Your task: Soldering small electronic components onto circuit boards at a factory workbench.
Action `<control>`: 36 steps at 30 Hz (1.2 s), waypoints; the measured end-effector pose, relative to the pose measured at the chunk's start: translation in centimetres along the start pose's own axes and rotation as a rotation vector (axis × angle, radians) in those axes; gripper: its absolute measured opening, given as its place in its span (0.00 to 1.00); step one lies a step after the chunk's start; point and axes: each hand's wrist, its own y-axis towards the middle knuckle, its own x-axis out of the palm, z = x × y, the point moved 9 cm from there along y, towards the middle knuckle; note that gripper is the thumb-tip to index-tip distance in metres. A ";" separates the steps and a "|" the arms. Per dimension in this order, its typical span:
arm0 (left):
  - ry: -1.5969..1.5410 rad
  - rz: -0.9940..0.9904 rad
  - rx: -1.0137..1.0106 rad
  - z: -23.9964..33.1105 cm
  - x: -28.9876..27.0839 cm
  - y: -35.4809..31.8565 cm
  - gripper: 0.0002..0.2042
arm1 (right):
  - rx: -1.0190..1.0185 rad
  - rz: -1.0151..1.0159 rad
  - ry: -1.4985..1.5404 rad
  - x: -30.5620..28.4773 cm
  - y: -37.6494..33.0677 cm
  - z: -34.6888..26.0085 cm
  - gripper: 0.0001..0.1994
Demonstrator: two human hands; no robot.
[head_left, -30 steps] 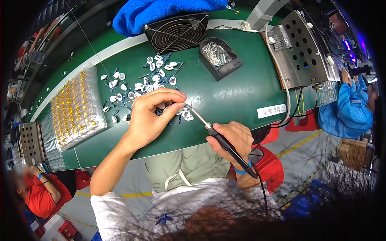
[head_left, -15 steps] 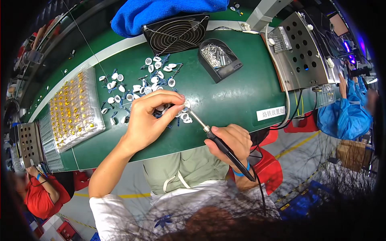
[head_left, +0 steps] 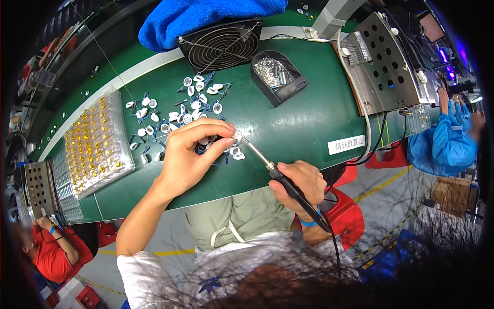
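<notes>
My left hand (head_left: 191,152) pinches a small white round part (head_left: 237,136) between thumb and forefinger, just above the green bench top. My right hand (head_left: 300,186) grips a soldering iron (head_left: 289,187) by its black handle. The iron's metal shaft slants up and to the left, with its tip close beside the white part; whether they touch is too small to tell. Many similar white parts (head_left: 195,105) with dark blue leads lie scattered behind and left of my left hand. One white piece (head_left: 236,153) lies just below the fingertips.
Behind the scattered parts stands a black fan (head_left: 221,45), a blue towel (head_left: 206,18) over its back. A black bin (head_left: 288,95) holds small metal pieces. Clear trays with gold-coloured pieces (head_left: 98,141) sit left, a perforated metal box (head_left: 388,62) right. Other people sit at both sides.
The soldering iron and my right hand have shifted slightly right, drawing the tip a little away from the white part. My left hand keeps its pinch in nearly the same place.
</notes>
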 end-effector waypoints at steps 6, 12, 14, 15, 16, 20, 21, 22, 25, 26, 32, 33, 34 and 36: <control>-0.040 0.004 -0.014 -0.2 0.0 0.1 0.07 | 0.049 0.009 -0.022 -0.4 0.0 0.2 0.17; 0.071 0.020 0.037 0.9 -0.1 0.3 0.11 | 0.040 -0.017 -0.002 0.0 0.3 0.2 0.17; 0.125 0.013 0.086 1.5 -0.1 0.3 0.12 | 0.025 -0.023 -0.001 0.1 0.6 0.1 0.17; 0.121 0.010 0.092 1.6 0.0 0.2 0.13 | 0.017 -0.045 0.003 0.2 0.7 0.0 0.17; 0.118 0.007 0.098 1.7 0.0 0.2 0.13 | 0.009 -0.066 0.006 0.4 0.8 -0.1 0.18; 0.139 0.003 0.112 1.9 0.0 0.1 0.14 | -0.001 -0.071 0.004 0.5 0.8 -0.2 0.18; 0.140 0.001 0.109 1.9 0.1 0.1 0.14 | -0.007 -0.073 0.001 0.5 0.8 -0.3 0.18; 0.141 -0.002 0.106 1.9 0.2 0.1 0.14 | -0.011 -0.077 -0.001 0.5 0.9 -0.4 0.18; 0.167 -0.055 0.077 1.6 0.6 0.2 0.13 | -0.011 -0.077 0.016 0.5 1.0 -0.3 0.18; 0.164 -0.058 0.076 1.4 0.7 0.3 0.13 | -0.008 -0.077 0.013 0.5 0.9 -0.1 0.18; 0.189 -0.038 0.090 1.7 0.2 0.2 0.13 | -0.027 -0.085 0.043 0.9 1.1 -0.3 0.19; 0.191 -0.037 0.094 1.7 0.2 0.2 0.13 | -0.031 -0.086 0.044 0.8 1.1 -0.2 0.19; 0.193 -0.036 0.099 1.7 0.3 0.2 0.13 | -0.035 -0.086 0.045 0.8 1.1 -0.2 0.19; 0.192 -0.035 0.104 1.7 0.4 0.2 0.12 | -0.033 -0.085 0.046 0.8 1.1 -0.2 0.19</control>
